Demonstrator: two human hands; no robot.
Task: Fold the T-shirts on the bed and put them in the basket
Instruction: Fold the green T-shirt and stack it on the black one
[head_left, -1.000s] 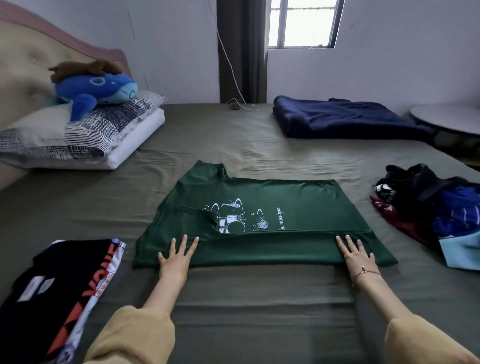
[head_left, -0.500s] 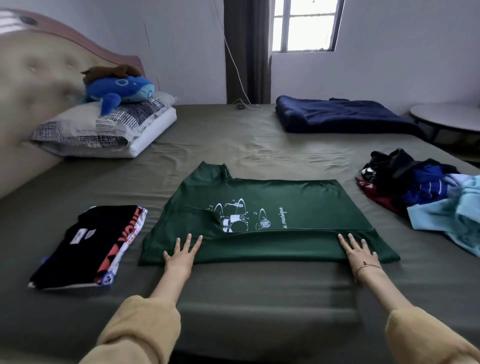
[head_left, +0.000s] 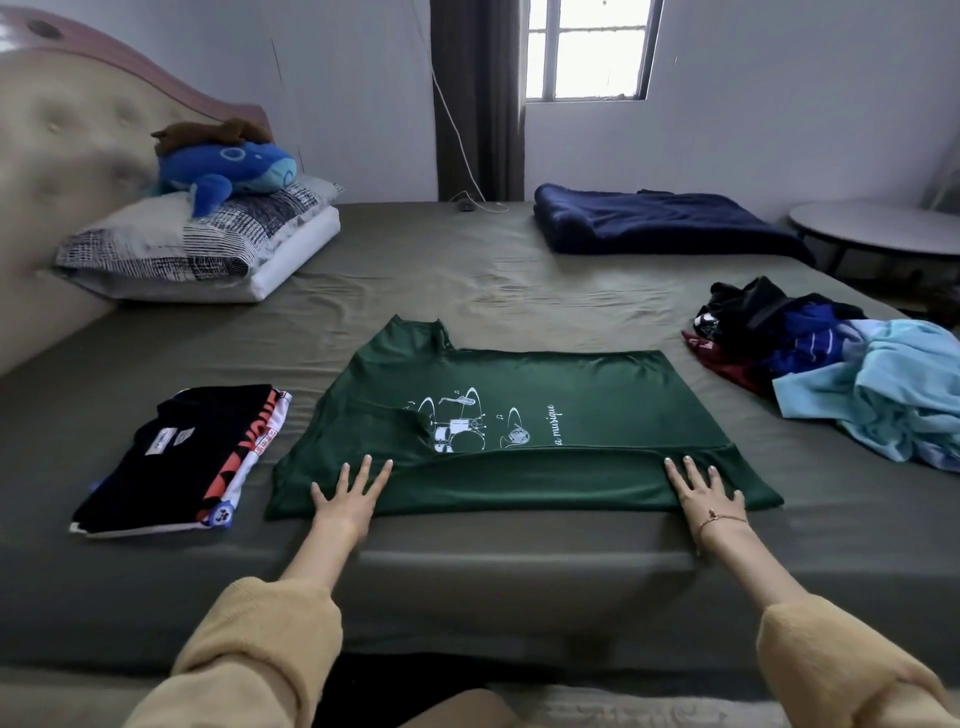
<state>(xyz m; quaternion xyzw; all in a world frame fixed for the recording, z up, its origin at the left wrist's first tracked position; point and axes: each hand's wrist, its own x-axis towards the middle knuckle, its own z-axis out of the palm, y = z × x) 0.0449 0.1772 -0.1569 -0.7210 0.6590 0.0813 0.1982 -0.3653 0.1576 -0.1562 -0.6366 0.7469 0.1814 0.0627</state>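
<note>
Green shirt (head_left: 519, 415) mid-bed, near edge folded over; left hand (head_left: 349, 493) and right hand (head_left: 706, 491) press it flat, fingers spread. One folded shirt (head_left: 182, 457) lies left; unfolded pile (head_left: 841, 364) waits right. No basket visible.

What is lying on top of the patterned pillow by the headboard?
A blue plush whale lies on the patterned pillow, with a brown plush toy on its back. A white pillow sits underneath; most of it is covered.

2 pillows (head_left: 208, 244); 1 green tee (head_left: 519, 415); 1 folded tee (head_left: 182, 457); 1 plush (head_left: 228, 169)
</note>
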